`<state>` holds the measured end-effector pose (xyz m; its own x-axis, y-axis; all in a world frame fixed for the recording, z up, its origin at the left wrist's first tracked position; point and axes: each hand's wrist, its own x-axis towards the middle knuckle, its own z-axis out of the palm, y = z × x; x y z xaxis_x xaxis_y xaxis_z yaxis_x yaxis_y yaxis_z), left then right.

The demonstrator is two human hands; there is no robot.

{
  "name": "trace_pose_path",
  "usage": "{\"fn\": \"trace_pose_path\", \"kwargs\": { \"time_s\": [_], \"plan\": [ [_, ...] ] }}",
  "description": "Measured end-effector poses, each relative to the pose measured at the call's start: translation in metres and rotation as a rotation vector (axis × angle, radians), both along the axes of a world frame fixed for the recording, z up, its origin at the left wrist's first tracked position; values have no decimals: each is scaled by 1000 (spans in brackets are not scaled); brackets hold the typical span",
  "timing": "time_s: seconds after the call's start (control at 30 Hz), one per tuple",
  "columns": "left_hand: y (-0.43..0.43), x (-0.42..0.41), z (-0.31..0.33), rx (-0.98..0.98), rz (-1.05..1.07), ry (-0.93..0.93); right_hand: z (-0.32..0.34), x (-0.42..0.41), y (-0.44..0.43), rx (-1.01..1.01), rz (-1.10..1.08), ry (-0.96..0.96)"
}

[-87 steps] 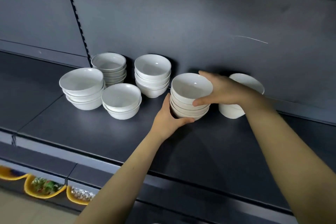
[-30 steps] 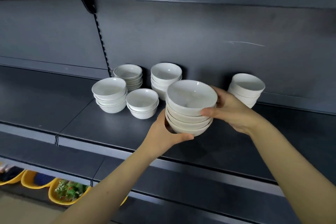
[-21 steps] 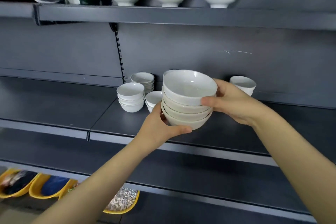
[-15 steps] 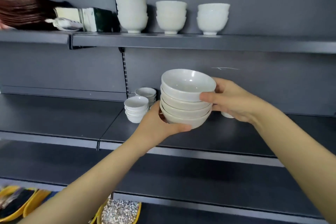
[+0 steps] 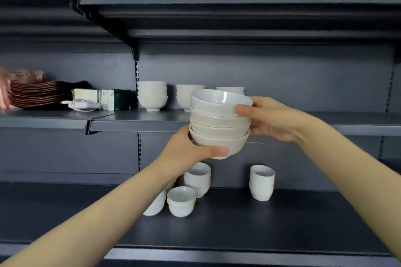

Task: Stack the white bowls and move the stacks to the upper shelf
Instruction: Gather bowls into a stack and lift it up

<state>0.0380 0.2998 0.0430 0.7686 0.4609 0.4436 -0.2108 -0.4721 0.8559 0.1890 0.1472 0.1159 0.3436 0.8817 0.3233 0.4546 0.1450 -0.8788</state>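
Note:
Both hands carry a stack of several white bowls [image 5: 219, 123] in the air, level with the front edge of the upper shelf [image 5: 152, 120]. My left hand [image 5: 186, 154] cups the bottom bowl from the left, thumb curled under its front. My right hand [image 5: 273, 119] grips the stack's right side, its thumb on the top bowl's rim. Behind the carried stack, white bowl stacks stand on the upper shelf [image 5: 152, 95], two of them partly hidden. More bowl stacks stand on the lower shelf [image 5: 181, 201], [image 5: 261, 182].
On the upper shelf's left part lie a pile of brown plates [image 5: 32, 94], a white cable adapter [image 5: 83, 105] and small boxes [image 5: 108, 98]. The upper shelf runs bare to the right of my right hand [image 5: 358, 121]. Another shelf [image 5: 238, 34] hangs overhead.
The stack was lifted off the lower shelf and raised to the height of the upper shelf. My view tilted upward, so the lower shelf's stacks dropped down in the frame.

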Motion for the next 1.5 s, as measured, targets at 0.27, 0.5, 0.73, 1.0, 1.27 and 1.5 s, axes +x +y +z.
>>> {"fn": "trace_pose_path", "kwargs": {
  "time_s": [0.27,0.5,0.73,1.0,1.27,1.5],
  "plan": [
    [16,87,61,24,-104,-26,58,75,5,12,-49,-74],
    [24,196,81,20,-244,4,82,178,7,-26,-109,-120],
    [33,299,89,25,-250,151,84,278,9,-90,-128,-90],
    [38,367,86,125,-224,266,72,360,22,-149,-92,-29],
    [63,413,88,198,-193,350,74,410,46,-215,-65,-77],
    [78,433,87,188,-93,386,83,432,66,-198,-157,-158]
  ]
}}
